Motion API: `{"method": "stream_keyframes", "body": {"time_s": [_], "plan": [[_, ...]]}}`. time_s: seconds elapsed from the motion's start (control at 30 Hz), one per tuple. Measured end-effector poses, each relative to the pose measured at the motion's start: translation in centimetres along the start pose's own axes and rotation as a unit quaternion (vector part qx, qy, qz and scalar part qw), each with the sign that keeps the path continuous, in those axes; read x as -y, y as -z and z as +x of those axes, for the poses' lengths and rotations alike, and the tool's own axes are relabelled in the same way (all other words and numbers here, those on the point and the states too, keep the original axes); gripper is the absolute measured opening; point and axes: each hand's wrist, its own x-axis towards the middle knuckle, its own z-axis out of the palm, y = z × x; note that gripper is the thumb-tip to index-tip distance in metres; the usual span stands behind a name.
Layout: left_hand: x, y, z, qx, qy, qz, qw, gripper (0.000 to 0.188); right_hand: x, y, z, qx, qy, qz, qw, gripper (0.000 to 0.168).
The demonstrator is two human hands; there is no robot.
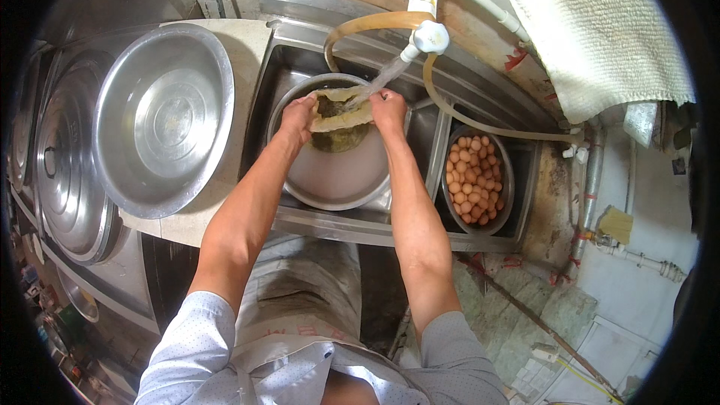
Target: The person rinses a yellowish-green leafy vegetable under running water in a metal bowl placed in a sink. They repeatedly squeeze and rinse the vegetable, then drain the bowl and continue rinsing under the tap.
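My left hand (300, 118) and my right hand (388, 110) grip opposite sides of the rim of a wet yellowish cloth bag (344, 120), holding its mouth apart. Water from the white tap (431, 38) runs into the bag. Its dark, bulging lower part hangs into a round metal basin (336, 203) of cloudy, whitish water. This basin stands in the left bowl of a steel sink (413, 149). What lies inside the bag is hard to make out.
Brown eggs (474, 180) fill a metal bowl in the right sink bowl. A large metal basin (163, 121) rests on the left counter, beside a big round lid (73, 152). A rubber hose (489, 128) loops from the tap. A whitish towel (602, 28) hangs at upper right.
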Motion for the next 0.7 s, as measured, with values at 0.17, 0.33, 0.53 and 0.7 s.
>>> {"method": "stream_keyframes", "body": {"time_s": [0.17,0.33,0.53,0.7], "plan": [[1.5,2.2,3.3,-0.011,-0.006,0.025,1.000,0.006,0.4,-0.2,0.3,-0.004,-0.007,0.038,0.999,0.021],[0.6,-0.8,2.5,0.029,0.014,-0.070,0.997,0.006,-1.3,1.6,0.6,-0.015,-0.052,0.060,0.997,0.021],[-0.4,-3.8,0.8,0.048,0.012,-0.087,0.995,0.010,-0.7,2.7,0.5,-0.024,-0.040,0.068,0.997,0.021],[-0.4,-2.8,1.5,0.038,0.009,-0.088,0.995,0.010,-0.5,2.7,0.4,-0.011,-0.043,0.082,0.996,0.021]]}}
